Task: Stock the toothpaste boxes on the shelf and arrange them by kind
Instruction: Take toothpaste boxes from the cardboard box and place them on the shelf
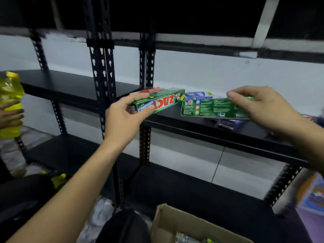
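Note:
My left hand [125, 118] grips a green toothpaste box [164, 101] with red upside-down lettering, held at the left end of the black middle shelf [201, 127]. A red box [150, 90] shows just behind it. My right hand [263, 109] pinches a second green box [210, 107], its printed back toward me, just above the shelf. Behind that one lies a blue-and-white box [196, 95], and a dark purple box [229, 124] lies on the shelf under it.
Black slotted uprights [101, 76] divide the rack; a lower shelf [192, 190] runs beneath. An open cardboard carton [175, 223] stands at the bottom. At the far left another person's hand [10, 116] holds a yellow bottle [10, 102]. A colourful pack [312, 192] sits at the right edge.

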### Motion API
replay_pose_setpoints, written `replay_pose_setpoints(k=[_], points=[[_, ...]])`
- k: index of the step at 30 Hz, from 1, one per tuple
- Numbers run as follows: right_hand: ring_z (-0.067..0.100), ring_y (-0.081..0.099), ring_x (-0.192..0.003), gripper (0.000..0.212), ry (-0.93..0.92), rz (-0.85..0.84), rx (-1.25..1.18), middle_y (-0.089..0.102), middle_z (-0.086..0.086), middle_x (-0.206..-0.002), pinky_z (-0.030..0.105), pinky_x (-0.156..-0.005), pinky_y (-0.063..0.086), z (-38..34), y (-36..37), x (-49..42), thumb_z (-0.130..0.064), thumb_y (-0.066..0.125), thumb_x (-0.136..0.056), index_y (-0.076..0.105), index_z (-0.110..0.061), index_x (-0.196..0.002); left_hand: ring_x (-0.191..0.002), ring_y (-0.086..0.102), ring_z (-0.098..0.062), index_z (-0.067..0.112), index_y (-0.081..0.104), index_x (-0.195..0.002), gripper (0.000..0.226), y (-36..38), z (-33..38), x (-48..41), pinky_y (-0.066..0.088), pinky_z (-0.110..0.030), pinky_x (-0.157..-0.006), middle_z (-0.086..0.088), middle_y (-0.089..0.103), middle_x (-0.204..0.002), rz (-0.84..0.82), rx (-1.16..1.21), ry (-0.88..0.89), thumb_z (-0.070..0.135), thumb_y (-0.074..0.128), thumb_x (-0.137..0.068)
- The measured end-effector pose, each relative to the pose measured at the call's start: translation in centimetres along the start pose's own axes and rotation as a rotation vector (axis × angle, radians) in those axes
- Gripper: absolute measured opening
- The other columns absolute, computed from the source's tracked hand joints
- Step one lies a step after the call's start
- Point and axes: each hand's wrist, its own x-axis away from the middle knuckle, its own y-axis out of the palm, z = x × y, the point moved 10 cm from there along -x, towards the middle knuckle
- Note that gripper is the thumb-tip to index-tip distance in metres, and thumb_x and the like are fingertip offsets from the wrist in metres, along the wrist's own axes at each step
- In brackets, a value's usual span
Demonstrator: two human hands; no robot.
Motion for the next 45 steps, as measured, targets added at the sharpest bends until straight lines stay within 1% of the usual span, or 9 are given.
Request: replay_pose_setpoints(k=[4, 9, 13, 19, 22, 24, 27, 32, 45], points=[[0.025, 0.063, -0.096, 0.03, 0.108, 0.074, 0.022, 0.07, 0.005, -0.102, 0.033, -0.084, 0.046, -0.2, 1.4, -4.2, -0.047, 0.055, -0.094, 0.069, -0.022, -0.104, -0.093, 0.064, 0.004, 0.028, 0.076, -0.111, 0.032, 1.3, -2.2, -3.2, 0.046, -0.009, -0.084, 0.016, 0.07, -0.109, 0.078, -0.274, 0.041, 0.029, 0.082, -0.079], [0.036, 0.057, -0.103, 0.031, 0.066, -0.018, 0.35, 0.065, 0.016, -0.111, 0.038, -0.08, 0.043, -1.7, 7.6, -6.8, -0.04, 0.045, -0.098, 0.06, -0.021, -0.117, -0.108, 0.061, -0.009, 0.023, 0.073, -0.118, 0.04, 4.6, -6.5, -5.2, 0.04, -0.017, -0.092, 0.005, 0.068, -0.12, -0.002, -0.401, 0.003, 0.029, 0.082, -0.08], [0.035, 0.052, -0.113, 0.034, 0.101, -0.195, 0.323, 0.052, 0.019, -0.125, 0.037, -0.093, 0.044, -0.1, 13.0, -7.0, -0.037, 0.046, -0.099, 0.057, -0.018, -0.125, -0.121, 0.054, -0.013, 0.022, 0.068, -0.128, 0.045, 6.6, -6.8, -6.3, 0.035, -0.019, -0.095, 0.003, 0.063, -0.13, -0.147, -0.439, 0.026, 0.028, 0.075, -0.084], [0.022, 0.032, -0.142, 0.069, -0.01, -0.386, 0.31, 0.028, 0.003, -0.157, 0.031, -0.111, 0.029, -2.5, 13.1, -5.6, -0.052, 0.065, -0.086, 0.043, -0.028, -0.146, -0.139, 0.036, -0.014, 0.027, 0.054, -0.142, 0.049, 7.2, -6.8, -7.0, 0.026, -0.032, -0.112, 0.006, 0.045, -0.15, -0.265, -0.502, 0.118, 0.035, 0.062, -0.094], [0.017, 0.045, -0.132, 0.062, -0.133, -0.46, 0.346, 0.047, -0.006, -0.147, 0.029, -0.109, 0.036, -3.7, 12.5, -4.0, -0.039, 0.069, -0.088, 0.046, -0.03, -0.144, -0.129, 0.049, -0.011, 0.024, 0.066, -0.13, 0.037, 6.9, -6.2, -6.8, 0.038, -0.039, -0.112, 0.007, 0.06, -0.137, -0.257, -0.493, 0.257, 0.033, 0.067, -0.094], [0.022, 0.054, -0.11, 0.049, -0.141, -0.416, 0.403, 0.065, 0.0, -0.111, 0.036, -0.096, 0.046, -3.3, 12.4, -3.7, -0.034, 0.065, -0.092, 0.051, -0.03, -0.139, -0.122, 0.056, -0.01, 0.022, 0.07, -0.124, 0.033, 7.0, -6.1, -6.9, 0.045, -0.04, -0.107, 0.008, 0.066, -0.128, -0.257, -0.492, 0.297, 0.032, 0.069, -0.093], [0.028, 0.05, -0.104, 0.032, -0.167, -0.265, 0.541, 0.054, 0.004, -0.086, 0.04, -0.085, 0.047, -3.5, 12.4, -3.7, -0.044, 0.058, -0.093, 0.056, -0.031, -0.122, -0.124, 0.057, -0.009, 0.021, 0.07, -0.125, 0.036, 7.1, -6.6, -7.6, 0.044, -0.034, -0.108, 0.007, 0.066, -0.13, -0.252, -0.499, 0.282, 0.032, 0.07, -0.091], [0.026, 0.051, -0.112, 0.025, -0.127, -0.112, 0.686, 0.064, 0.004, -0.097, 0.041, -0.1, 0.034, -2.6, 12.6, -4.5, -0.049, 0.052, -0.094, 0.055, -0.028, -0.107, -0.129, 0.054, -0.01, 0.022, 0.067, -0.129, 0.037, 7.7, -7.5, -8.6, 0.04, -0.029, -0.11, 0.004, 0.063, -0.135, -0.252, -0.527, 0.263, 0.032, 0.068, -0.093], [0.037, 0.045, -0.122, 0.037, 0.074, -0.101, 0.648, 0.062, 0.005, -0.126, 0.058, -0.114, 0.02, 2.5, 14.0, -6.8, -0.02, 0.051, -0.095, 0.043, -0.023, -0.131, -0.133, 0.049, -0.025, 0.016, 0.057, -0.139, 0.043, 10.8, -8.2, -10.2, 0.04, -0.037, -0.107, -0.004, 0.056, -0.144, -0.4, -0.7, 0.213, 0.03, 0.06, -0.098]])
